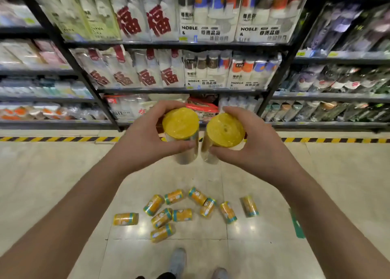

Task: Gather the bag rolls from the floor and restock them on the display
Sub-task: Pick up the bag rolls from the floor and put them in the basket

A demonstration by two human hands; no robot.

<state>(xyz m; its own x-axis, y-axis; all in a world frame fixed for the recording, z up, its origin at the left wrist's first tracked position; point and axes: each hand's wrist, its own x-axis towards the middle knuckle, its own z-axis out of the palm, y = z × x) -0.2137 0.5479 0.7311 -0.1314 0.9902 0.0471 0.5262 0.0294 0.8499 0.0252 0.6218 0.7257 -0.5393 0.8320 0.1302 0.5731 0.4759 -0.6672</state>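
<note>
Our fingers (166, 105) curl round one bag roll each: left hand (145, 137) grips the left roll (180, 123), right hand (253, 143) the right roll (224, 130), upright, side by side, possibly touching. We hold them over the striped tape (63, 139), likely two per trip for the display (183, 90) beyond it. Loose rolls (182, 214) lie nearside of the tape.

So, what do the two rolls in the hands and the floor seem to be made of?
The left-hand roll and the right-hand roll: probably tightly wound yellow plastic film, in a clear glossy wrapper that reflects light. The floor: likely polished tile, given its seams and lamp glare.
</note>
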